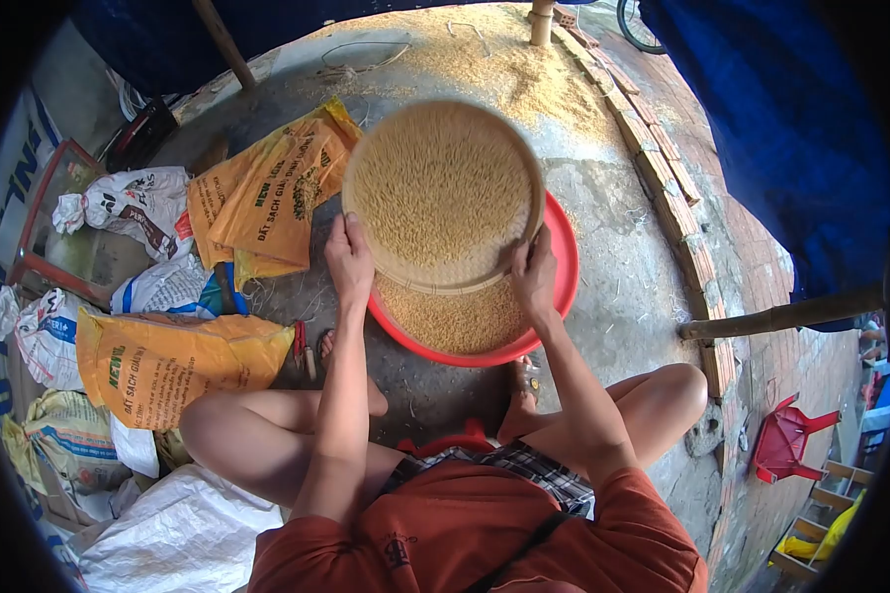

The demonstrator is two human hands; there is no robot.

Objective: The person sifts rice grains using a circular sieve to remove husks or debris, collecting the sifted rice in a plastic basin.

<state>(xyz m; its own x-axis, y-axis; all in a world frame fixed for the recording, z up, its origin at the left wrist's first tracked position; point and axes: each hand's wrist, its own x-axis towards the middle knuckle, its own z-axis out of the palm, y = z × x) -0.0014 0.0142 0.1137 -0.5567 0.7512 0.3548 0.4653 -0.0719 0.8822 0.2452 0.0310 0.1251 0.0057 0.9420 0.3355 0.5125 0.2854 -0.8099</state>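
Observation:
Both of my hands grip a round woven winnowing basket by its rim. My left hand is closed on the left side, with the thumb up on the rim. My right hand is closed on the lower right side. A layer of golden grain lies in the basket, its upper part smeared by motion. Below, a wide red plastic basin rests on the ground, partly hidden by the basket. More grain shows inside the basin, towards me.
Orange printed sacks and white sacks lie on my left. A row of bricks edges the floor at right, with a pole across it. An overturned red stool lies beyond. Husks are scattered at the back.

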